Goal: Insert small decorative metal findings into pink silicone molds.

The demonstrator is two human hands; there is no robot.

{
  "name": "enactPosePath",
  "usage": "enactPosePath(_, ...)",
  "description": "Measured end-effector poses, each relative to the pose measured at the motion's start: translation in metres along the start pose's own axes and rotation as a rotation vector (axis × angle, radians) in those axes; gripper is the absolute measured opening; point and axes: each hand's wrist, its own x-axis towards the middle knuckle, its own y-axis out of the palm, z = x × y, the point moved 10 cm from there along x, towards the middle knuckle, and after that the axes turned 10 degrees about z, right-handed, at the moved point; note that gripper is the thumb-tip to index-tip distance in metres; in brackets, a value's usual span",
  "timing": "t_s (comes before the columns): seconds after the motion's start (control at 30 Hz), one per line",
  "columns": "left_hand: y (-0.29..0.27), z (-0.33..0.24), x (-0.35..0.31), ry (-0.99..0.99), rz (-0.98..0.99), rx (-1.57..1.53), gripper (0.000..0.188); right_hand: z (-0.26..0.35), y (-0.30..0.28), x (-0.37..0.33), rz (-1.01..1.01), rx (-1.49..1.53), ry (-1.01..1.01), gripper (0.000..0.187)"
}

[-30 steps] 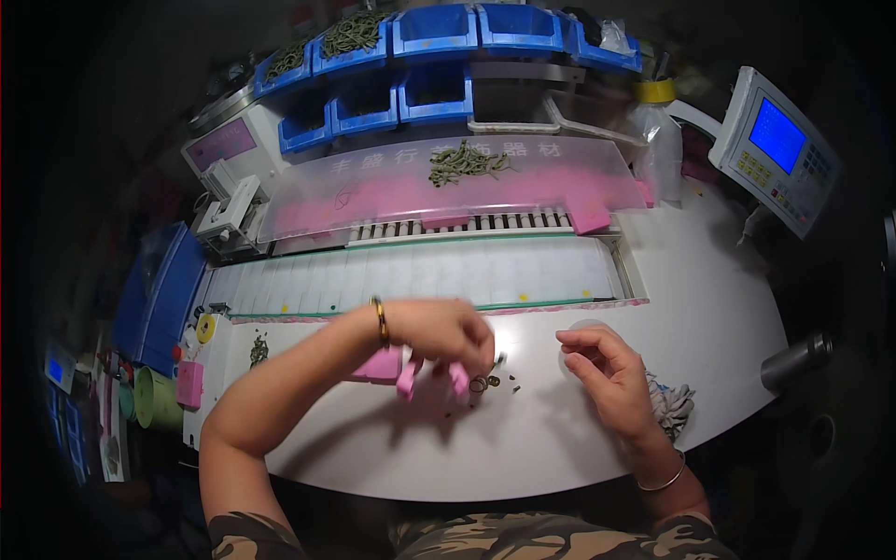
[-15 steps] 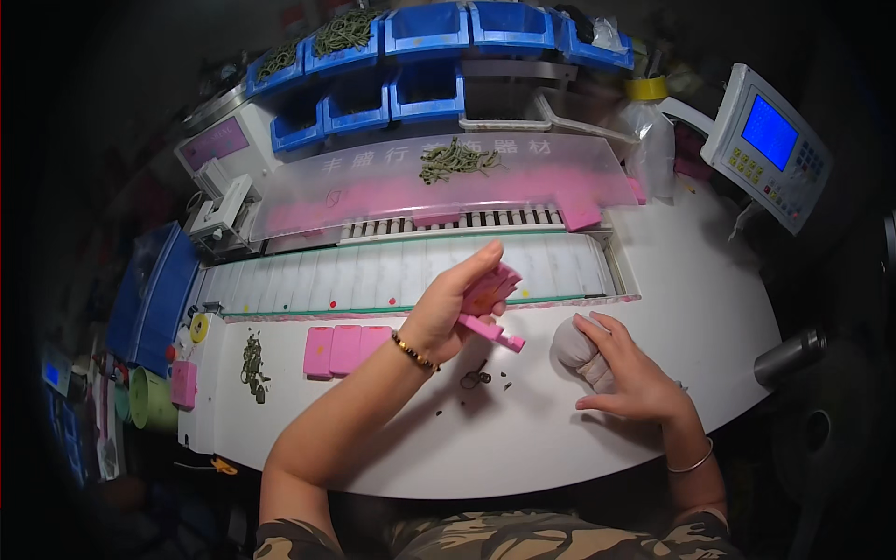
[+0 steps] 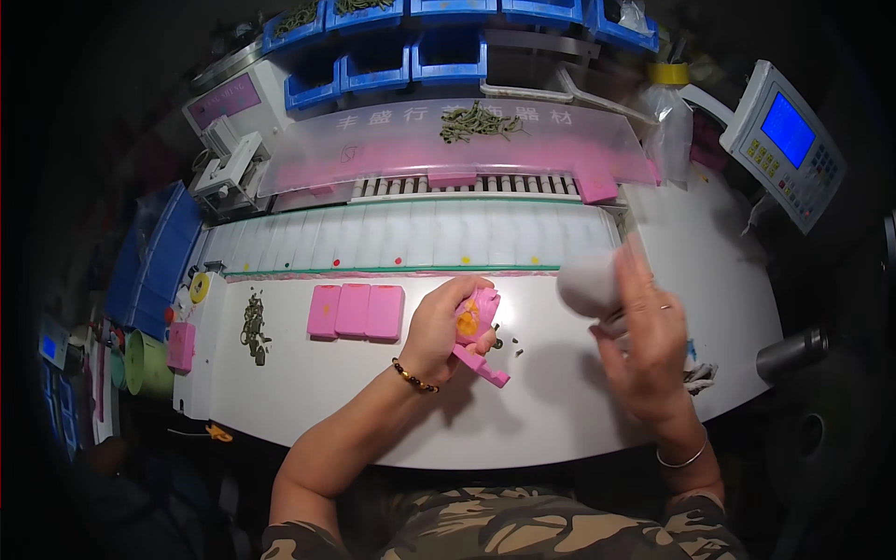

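My left hand (image 3: 437,322) is wrapped round a pink rubber mould (image 3: 480,308) with a yellow-orange mark on it. A notched pink flap of the mould (image 3: 483,367) hangs out below the fingers. My right hand (image 3: 651,350), blurred by motion, grips a whitish rounded cloth pouch (image 3: 588,289) above the table, to the right of the mould. Small dark green bits (image 3: 517,347) lie on the white table beside the left hand. Three pink blocks (image 3: 355,312) stand side by side to the left, and further left is a pile of green pieces (image 3: 253,329).
Beyond the hands runs a white slatted strip (image 3: 411,238) with coloured dots. A translucent cover (image 3: 373,154) behind it carries green pieces. Blue bins (image 3: 448,58) line the back. At right are a control panel (image 3: 784,140), a dark cylinder (image 3: 791,355) and a crumpled cloth (image 3: 700,376).
My right hand has lifted the pouch up off the table. My left hand has turned the mould, so more of its yellow-marked face shows. The view has shifted slightly.
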Motion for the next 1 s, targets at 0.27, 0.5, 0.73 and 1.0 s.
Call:
enactPosePath(0.27,0.031,-0.043,-0.022,0.378,0.044,0.509,0.018,0.083,0.028,0.003,0.138,-0.117,-0.373,0.049)
enactPosePath(0.5,0.025,-0.051,-0.025,0.437,0.064,0.475,0.015,0.096,0.018,0.006,0.091,-0.19,-0.337,0.044)
enactPosePath(0.73,-0.004,-0.077,-0.038,0.494,-0.073,0.416,0.023,0.036,0.063,-0.016,0.341,-0.202,-0.236,0.052)
enactPosePath(1.0,-0.001,-0.028,-0.022,0.183,0.072,0.048,0.029,-0.022,0.066,-0.02,0.39,-0.286,0.094,0.065)
